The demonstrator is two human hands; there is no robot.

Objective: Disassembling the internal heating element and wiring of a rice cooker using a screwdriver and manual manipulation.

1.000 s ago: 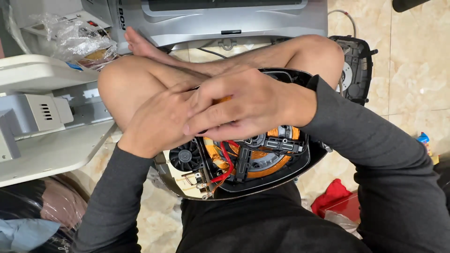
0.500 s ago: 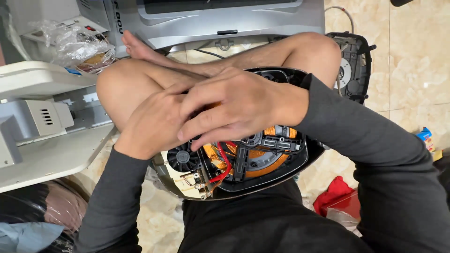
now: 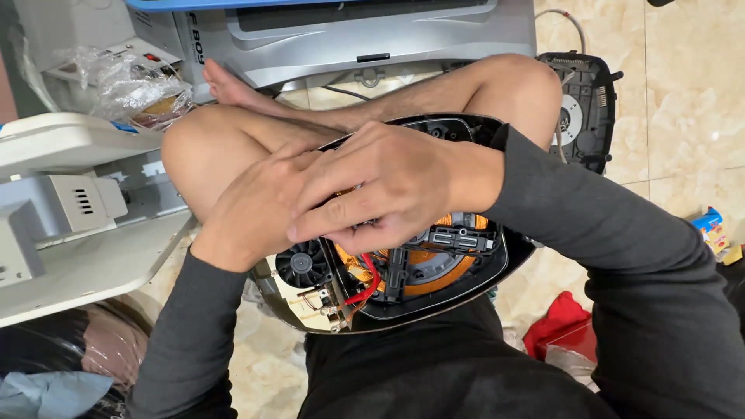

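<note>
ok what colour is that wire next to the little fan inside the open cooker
Red. The wire curves beside the black fan; it shows clearly in the head view.

Glossy black plastic cooker shell

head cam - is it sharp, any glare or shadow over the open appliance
Head view: sharp overall, lit evenly and softly. The right hand crossed over the left hand hides and shades part of the open appliance; a faint sheen shows on the tiled floor; wide-angle bending near the edges.
</note>
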